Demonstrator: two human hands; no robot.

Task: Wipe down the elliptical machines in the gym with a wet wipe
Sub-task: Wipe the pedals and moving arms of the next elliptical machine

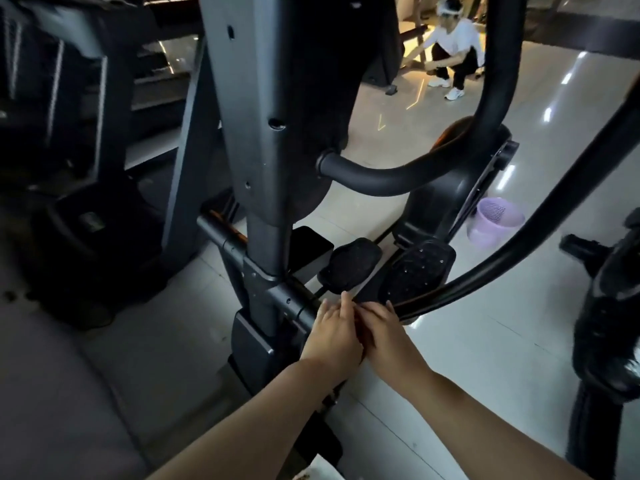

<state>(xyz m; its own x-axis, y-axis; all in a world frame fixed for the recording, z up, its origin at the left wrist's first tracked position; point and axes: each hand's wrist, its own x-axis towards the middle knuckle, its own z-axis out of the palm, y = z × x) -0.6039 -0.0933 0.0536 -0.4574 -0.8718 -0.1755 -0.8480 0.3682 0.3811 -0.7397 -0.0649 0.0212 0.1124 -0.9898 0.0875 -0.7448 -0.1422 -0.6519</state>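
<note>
Apparently in the middle of wiping the low frame bar [277, 295] of the elliptical machine [258, 161], just before the pedals [417, 271], with left hand [329, 336] and right hand [386, 336] touching side by side, wet wipe hidden, so grip impossible to tell; next, probably sliding onward along the bar with steady pressure.

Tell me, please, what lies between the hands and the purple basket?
In the head view, the studded pedal lies between the left hand, the right hand and the basket, followed by a short strip of bare floor.
</note>
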